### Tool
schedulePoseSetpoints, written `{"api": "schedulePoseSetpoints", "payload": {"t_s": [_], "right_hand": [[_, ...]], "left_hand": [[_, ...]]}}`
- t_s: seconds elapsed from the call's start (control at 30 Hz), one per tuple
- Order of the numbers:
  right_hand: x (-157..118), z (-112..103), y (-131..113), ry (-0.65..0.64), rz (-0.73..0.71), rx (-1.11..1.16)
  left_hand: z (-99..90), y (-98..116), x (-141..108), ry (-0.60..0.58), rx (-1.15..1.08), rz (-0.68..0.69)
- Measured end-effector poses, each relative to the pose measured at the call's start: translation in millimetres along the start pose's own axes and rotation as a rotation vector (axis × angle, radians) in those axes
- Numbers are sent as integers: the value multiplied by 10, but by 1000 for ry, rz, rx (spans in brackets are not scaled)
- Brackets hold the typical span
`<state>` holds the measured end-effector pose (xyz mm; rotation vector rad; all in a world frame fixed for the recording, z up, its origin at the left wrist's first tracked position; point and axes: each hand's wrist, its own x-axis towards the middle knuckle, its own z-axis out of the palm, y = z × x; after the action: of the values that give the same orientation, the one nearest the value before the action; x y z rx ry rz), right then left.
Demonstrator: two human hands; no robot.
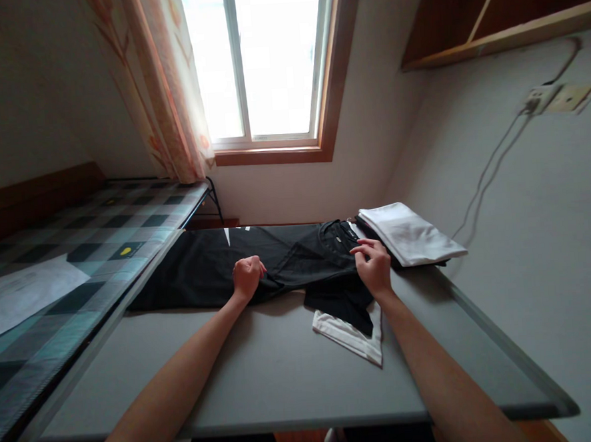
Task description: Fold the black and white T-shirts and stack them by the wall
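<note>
A black shirt (193, 270) with a white-edged sleeve (350, 338) lies sideways across the grey table (265, 376), its neckline toward the right. My left hand (247, 277) is closed on the shirt's near side, around its middle, with the fingers curled round the cloth. Near the collar, my right hand (373, 264) has its fingers bent at the shirt's shoulder, pinching the fabric. The black sleeve hangs toward me between my two hands, lying flat on the table.
Folded white and black clothes (409, 234) are stacked at the table's back right. To the left is a bed with a checked mattress (125, 218) and a paper sheet (29, 294). A window, a wall shelf and a socket with a cable surround the table.
</note>
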<state>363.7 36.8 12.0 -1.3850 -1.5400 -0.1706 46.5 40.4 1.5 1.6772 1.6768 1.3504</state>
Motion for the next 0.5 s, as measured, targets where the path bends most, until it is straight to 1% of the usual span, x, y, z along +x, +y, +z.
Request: {"api": "schedulePoseSetpoints", "payload": {"t_s": [0.07,0.13,0.2,0.27,0.37,0.5], "right_hand": [[7,4,20,-4,0,27],[16,10,45,-9,2,48],[25,18,75,-9,10,56],[32,25,106,-16,17,57],[38,33,143,-63,25,57],[36,43,169,-182,65,62]], "left_hand": [[-37,21,42,10,14,17],[-112,47,106,19,31,37],[-229,60,178,38,36,43],[-383,42,243,66,12,17],[-660,-68,305,96,0,-34],[-1018,-305,316,111,159,-131]]}}
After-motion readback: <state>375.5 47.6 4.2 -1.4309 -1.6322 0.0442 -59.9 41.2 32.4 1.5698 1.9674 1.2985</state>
